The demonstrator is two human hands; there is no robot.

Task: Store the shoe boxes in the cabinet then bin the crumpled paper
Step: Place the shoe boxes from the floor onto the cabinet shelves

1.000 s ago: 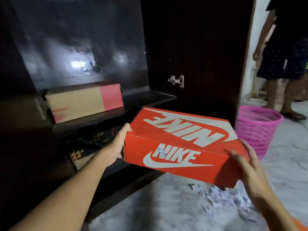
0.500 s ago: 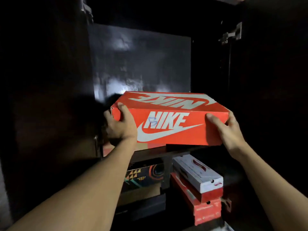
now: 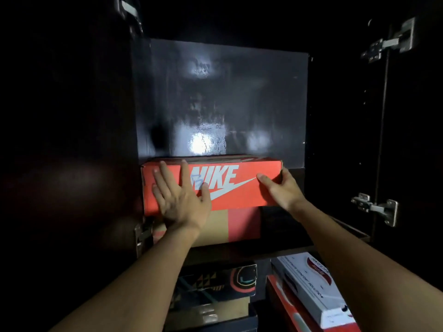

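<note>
Your left hand (image 3: pixel 178 198) flat, fingers straight, pressing the orange Nike shoe box (image 3: pixel 239 188), your right hand (image 3: pixel 280 189) gripping its right end, stacked on a tan box (image 3: pixel 221 226) on the cabinet shelf (image 3: pixel 311 238).

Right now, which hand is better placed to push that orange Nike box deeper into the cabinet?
Left, probably. The left hand lies flat, fingers straight, on the front of the orange Nike shoe box, ready to push. The right hand only grips its right corner.
</note>
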